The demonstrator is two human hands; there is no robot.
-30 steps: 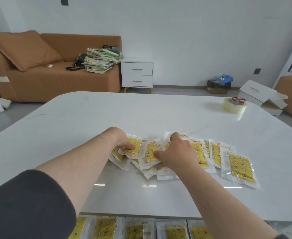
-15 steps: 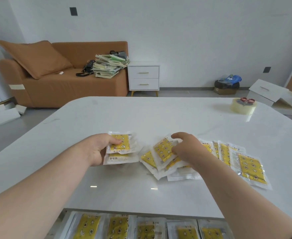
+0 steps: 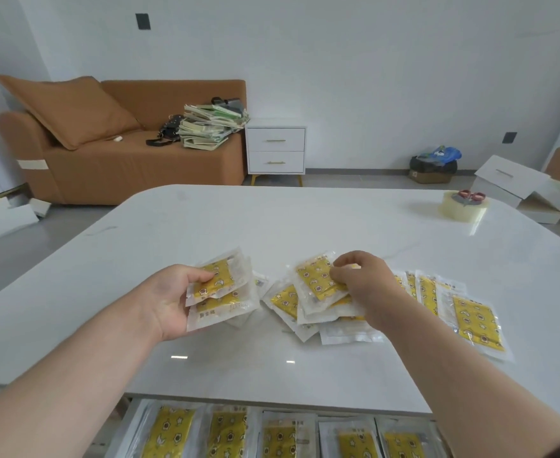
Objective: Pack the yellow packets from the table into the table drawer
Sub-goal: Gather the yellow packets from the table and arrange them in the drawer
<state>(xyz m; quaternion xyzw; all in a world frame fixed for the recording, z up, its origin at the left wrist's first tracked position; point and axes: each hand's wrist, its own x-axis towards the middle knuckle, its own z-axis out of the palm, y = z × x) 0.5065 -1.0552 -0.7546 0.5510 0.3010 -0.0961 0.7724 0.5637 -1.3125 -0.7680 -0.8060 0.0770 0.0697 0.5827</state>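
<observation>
Several yellow packets in clear wrappers lie on the white table (image 3: 272, 226). My left hand (image 3: 169, 300) holds a small stack of packets (image 3: 222, 290) lifted just above the tabletop, thumb on top. My right hand (image 3: 364, 285) pinches the upper packet (image 3: 315, 282) of a loose pile (image 3: 305, 309) at the table's middle. More packets (image 3: 473, 317) are spread flat to the right of that hand. Below the table's near edge the open drawer (image 3: 130, 424) shows a row of packets (image 3: 226, 434) lying side by side.
A roll of clear tape (image 3: 463, 208) with red-handled scissors on it stands at the table's far right. Beyond the table are a brown sofa (image 3: 123, 160) with stacked books, a white nightstand (image 3: 276, 148) and white boxes (image 3: 516, 186) on the floor.
My left hand has pulled a stack of packets out of the pile, leftward and up off the table. My right hand has lifted the edge of a packet in the middle pile.
</observation>
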